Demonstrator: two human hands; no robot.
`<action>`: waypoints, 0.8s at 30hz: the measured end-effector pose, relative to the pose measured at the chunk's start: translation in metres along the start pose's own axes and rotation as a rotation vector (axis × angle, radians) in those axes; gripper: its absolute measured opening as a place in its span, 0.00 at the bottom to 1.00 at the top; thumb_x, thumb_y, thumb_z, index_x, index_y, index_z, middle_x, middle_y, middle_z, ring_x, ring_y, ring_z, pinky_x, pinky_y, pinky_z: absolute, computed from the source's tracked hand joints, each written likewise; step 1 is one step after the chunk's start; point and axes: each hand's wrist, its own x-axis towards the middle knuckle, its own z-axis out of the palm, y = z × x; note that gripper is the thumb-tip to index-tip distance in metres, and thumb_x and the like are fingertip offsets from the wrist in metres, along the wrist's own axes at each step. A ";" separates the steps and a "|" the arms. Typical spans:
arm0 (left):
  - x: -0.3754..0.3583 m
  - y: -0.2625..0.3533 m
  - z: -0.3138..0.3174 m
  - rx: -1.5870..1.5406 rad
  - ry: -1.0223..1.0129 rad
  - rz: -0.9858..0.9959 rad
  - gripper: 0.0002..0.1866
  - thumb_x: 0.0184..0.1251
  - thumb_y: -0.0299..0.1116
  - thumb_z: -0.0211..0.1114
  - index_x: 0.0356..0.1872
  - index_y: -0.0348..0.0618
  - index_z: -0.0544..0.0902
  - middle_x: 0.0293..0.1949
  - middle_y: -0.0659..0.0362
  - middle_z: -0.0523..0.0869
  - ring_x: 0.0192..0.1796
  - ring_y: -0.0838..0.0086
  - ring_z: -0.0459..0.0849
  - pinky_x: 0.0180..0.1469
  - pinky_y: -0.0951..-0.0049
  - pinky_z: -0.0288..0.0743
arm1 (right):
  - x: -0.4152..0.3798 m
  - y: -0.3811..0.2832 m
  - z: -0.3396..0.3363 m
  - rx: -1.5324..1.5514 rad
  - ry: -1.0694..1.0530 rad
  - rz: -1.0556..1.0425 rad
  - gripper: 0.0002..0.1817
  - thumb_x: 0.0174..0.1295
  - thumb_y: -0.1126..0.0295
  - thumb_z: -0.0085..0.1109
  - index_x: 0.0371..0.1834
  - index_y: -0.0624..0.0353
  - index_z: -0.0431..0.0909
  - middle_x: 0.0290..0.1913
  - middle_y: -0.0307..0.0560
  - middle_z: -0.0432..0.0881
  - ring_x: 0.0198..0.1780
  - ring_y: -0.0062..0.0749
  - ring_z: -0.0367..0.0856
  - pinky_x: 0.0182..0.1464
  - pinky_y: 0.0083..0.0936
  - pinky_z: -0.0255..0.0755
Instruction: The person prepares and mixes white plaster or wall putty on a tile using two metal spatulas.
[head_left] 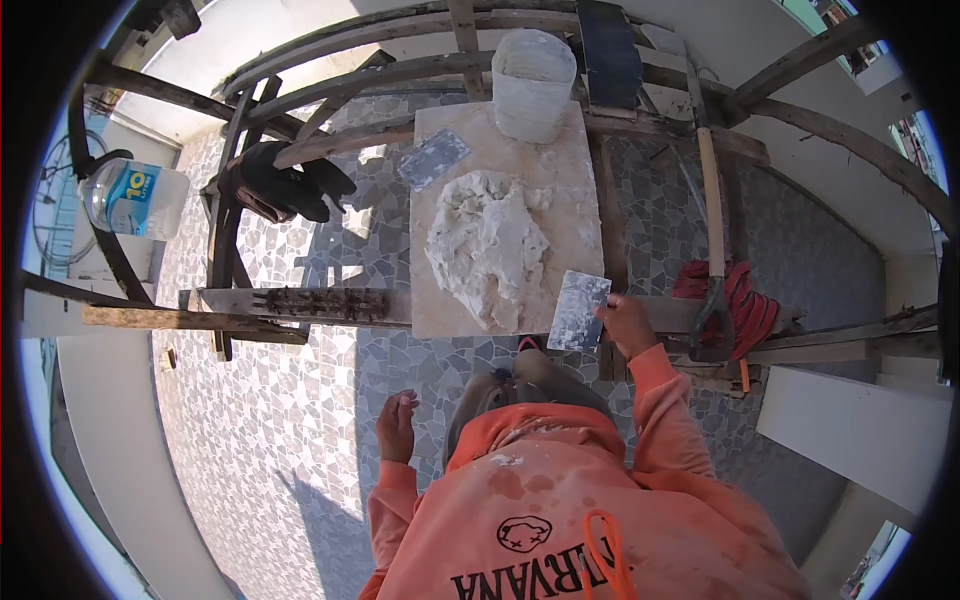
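Observation:
My right hand point(627, 325) grips a flat rectangular metal scraper point(580, 311) smeared with white, held over the near right corner of a pale board point(570, 200). On that board lies a lumpy mound of wet white plaster-like paste point(490, 250). A second flat scraper point(435, 160), also smeared white, rests at the board's left edge. My left hand point(396, 425) hangs below the board's near left corner, touching nothing I can see. Its fingers are loosely curled and slightly apart, with whitish tips.
A white-coated container point(533, 95) stands at the board's far end. Wooden beams point(350, 95) surround the board. To the right are a long-handled shovel point(710, 200) and a red-and-black cloth point(755, 310). Dark gloves point(285, 180) hang left, near a clear plastic bottle point(140, 198).

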 end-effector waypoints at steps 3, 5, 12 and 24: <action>0.052 0.055 -0.013 -0.008 -0.041 0.125 0.16 0.81 0.37 0.51 0.53 0.35 0.81 0.46 0.54 0.87 0.47 0.71 0.88 0.50 0.72 0.80 | -0.020 0.036 0.015 -0.137 0.117 -0.008 0.11 0.62 0.67 0.61 0.34 0.68 0.81 0.24 0.46 0.81 0.26 0.31 0.80 0.31 0.36 0.71; 0.094 0.088 -0.018 -0.002 -0.080 0.185 0.16 0.81 0.38 0.52 0.53 0.35 0.82 0.46 0.54 0.87 0.48 0.71 0.87 0.52 0.72 0.79 | -0.037 0.031 0.040 -0.354 0.220 0.011 0.12 0.61 0.66 0.61 0.34 0.68 0.80 0.24 0.53 0.82 0.28 0.43 0.82 0.34 0.39 0.72; 0.274 0.160 -0.014 0.222 -0.176 0.614 0.13 0.77 0.34 0.57 0.52 0.37 0.82 0.48 0.53 0.86 0.49 0.67 0.86 0.52 0.69 0.79 | -0.048 0.048 0.139 -0.195 0.426 0.152 0.11 0.62 0.67 0.61 0.35 0.67 0.79 0.24 0.53 0.82 0.26 0.44 0.81 0.34 0.38 0.73; 0.501 0.161 0.065 0.620 -0.288 0.877 0.33 0.64 0.46 0.68 0.63 0.36 0.71 0.60 0.35 0.74 0.65 0.42 0.72 0.65 0.53 0.68 | -0.019 -0.028 0.219 0.322 0.741 0.009 0.06 0.64 0.76 0.56 0.31 0.68 0.79 0.24 0.37 0.77 0.26 0.18 0.75 0.31 0.26 0.78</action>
